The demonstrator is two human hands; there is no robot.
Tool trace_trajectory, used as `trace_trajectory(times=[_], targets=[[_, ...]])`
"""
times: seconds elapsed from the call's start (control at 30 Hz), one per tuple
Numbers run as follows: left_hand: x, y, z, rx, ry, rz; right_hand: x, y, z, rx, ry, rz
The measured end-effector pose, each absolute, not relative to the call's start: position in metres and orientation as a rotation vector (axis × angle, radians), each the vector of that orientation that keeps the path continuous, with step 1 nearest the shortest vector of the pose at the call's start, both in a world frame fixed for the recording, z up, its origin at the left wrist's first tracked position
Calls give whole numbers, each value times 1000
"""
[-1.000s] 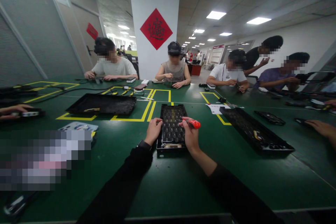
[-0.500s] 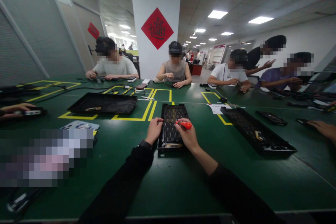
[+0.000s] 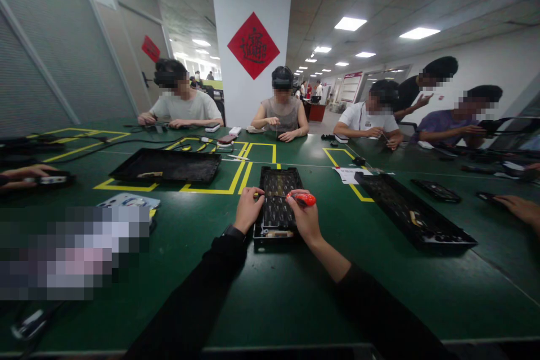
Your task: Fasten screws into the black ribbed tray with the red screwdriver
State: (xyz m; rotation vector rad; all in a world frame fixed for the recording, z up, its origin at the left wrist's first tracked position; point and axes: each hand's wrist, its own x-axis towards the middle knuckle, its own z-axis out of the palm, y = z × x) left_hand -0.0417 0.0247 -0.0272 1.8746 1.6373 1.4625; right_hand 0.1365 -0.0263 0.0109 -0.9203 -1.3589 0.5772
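A black tray (image 3: 278, 241) with a dark panel (image 3: 276, 216) of small parts in it lies lengthwise before me on the green table. My right hand (image 3: 307, 219) is closed round the red handle of a screwdriver (image 3: 304, 198), over the tray's right side. The tool's thin shaft points left across the panel. At the tray's left edge my left hand (image 3: 248, 211) is closed, its thumb and fingertips pinched near the shaft's far end; what lies between them is too small to make out.
Another black tray (image 3: 169, 167) sits at the back left, and a long one (image 3: 417, 214) to the right. A phone-like item (image 3: 126, 201) lies at left. People sit across the table; other people's hands (image 3: 31, 173) show at both sides.
My right hand has shifted slightly right with the screwdriver, which now lies more level. The shaft shows more clearly between my hands, and my left fingertips have moved a little towards it.
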Motion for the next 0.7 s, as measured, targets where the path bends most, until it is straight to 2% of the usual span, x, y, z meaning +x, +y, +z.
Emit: trace_trajectory(times=[0.27,0.7], targets=[[-39,14,-9,2199,1517,1308,135,-30,15,-822,-1201,719],[-41,24,-21,2034,1378,1285,134,-34,18,-774,-1141,703]])
